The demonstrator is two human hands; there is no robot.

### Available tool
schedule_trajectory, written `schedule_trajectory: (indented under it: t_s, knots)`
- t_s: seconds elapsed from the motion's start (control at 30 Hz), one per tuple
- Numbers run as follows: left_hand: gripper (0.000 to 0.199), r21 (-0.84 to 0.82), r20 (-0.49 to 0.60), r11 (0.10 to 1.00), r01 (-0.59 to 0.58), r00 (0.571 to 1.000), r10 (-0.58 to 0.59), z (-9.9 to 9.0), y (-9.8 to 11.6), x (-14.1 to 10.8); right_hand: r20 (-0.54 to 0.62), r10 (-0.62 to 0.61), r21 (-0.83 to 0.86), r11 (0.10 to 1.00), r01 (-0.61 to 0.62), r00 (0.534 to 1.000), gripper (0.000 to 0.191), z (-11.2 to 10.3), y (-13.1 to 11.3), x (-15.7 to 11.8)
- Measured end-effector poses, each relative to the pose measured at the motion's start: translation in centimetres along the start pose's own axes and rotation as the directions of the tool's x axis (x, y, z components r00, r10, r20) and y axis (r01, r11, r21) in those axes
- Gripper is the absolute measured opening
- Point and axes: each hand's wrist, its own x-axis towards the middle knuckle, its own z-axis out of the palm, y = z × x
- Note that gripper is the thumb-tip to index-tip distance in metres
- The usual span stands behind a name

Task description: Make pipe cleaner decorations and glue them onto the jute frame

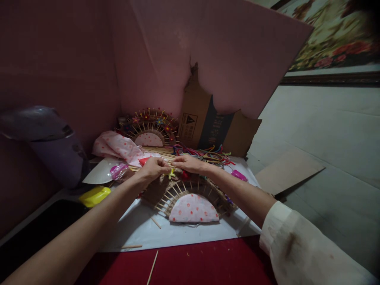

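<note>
Both hands meet above the far rim of a half-round fan-shaped craft piece (194, 208), which has a spotted pink fabric centre, thin stick spokes and a brown woven band. My left hand (154, 167) is closed in a pinch at a small twisted yellow pipe cleaner (171, 173). From the other side, my right hand (190, 163) pinches at the same yellow piece, its fingertips close to the left ones. Exactly where each finger grips is too small to make out. A red pipe-cleaner piece (185, 175) sits on the band just under my right hand.
Behind stands a similar fan decorated with flowers (148, 126), beside cut cardboard (204, 118). Spotted cloth (118, 146), coloured pipe cleaners and scissors (215, 157) lie at the back. A yellow object (95, 196) is at left, a purple one (239, 175) at right. Loose sticks (152, 267) lie in front.
</note>
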Motion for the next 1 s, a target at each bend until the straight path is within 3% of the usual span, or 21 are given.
schedule_trajectory:
  t_s: [0.27, 0.57, 1.0]
  knots:
    - [0.031, 0.001, -0.045, 0.999, -0.051, 0.998, 0.051, -0.3, -0.3, -0.6, 0.073, -0.006, 0.064, 0.998, 0.001, 0.997, 0.036, -0.2, 0.0, 0.1]
    - [0.044, -0.016, 0.052, 1.0, 0.021, 0.998, -0.02, -0.6, 0.6, -1.1, 0.124, -0.027, 0.11, 0.994, 0.013, 0.992, 0.03, 0.0, -1.0, 0.1]
    - [0.043, 0.026, -0.078, 0.994, 0.106, 0.992, -0.104, 0.4, 1.5, -1.4, 0.153, -0.009, 0.213, 0.977, -0.024, 0.988, 0.031, 0.0, -1.2, 0.0]
